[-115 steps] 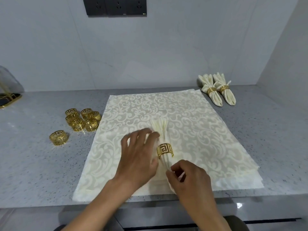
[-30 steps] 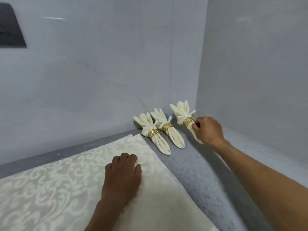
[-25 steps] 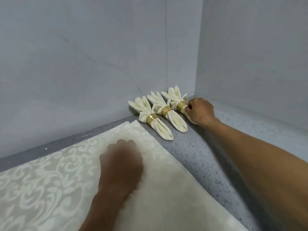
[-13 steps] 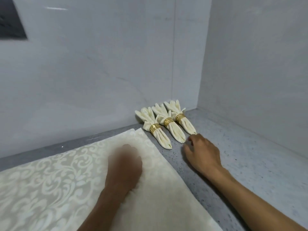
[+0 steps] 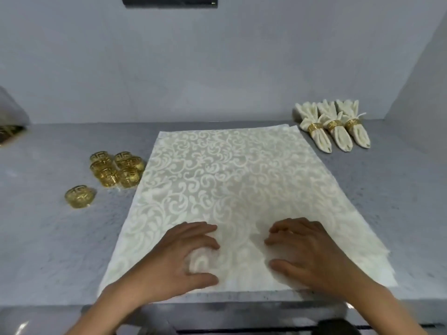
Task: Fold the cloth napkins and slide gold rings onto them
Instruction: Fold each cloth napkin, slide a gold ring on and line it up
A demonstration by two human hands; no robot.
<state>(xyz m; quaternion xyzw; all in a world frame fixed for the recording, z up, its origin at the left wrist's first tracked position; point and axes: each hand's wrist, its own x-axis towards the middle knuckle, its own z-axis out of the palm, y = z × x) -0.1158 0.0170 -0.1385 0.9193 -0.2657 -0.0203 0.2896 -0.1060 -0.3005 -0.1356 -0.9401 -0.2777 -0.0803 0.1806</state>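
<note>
A stack of flat cream damask napkins (image 5: 229, 180) lies spread on the grey counter in front of me. My left hand (image 5: 183, 252) and my right hand (image 5: 304, 252) both rest on the top napkin near its front edge, fingers loosely bent and pointing toward each other, holding nothing. Three folded napkins with gold rings (image 5: 335, 128) lie side by side at the back right. A cluster of several loose gold rings (image 5: 117, 169) sits left of the stack, with a single gold ring (image 5: 79, 197) apart in front of it.
The grey speckled counter (image 5: 48, 238) ends at a front edge just below my wrists. White walls close the back and the right side. A dark outlet panel (image 5: 169, 1) is on the back wall. A partly seen gold-trimmed object (image 5: 9, 131) sits at far left.
My right hand set the ringed napkin down beside the other two, let go and came back to the flat stack. My view swung from the right corner back to the centre.
</note>
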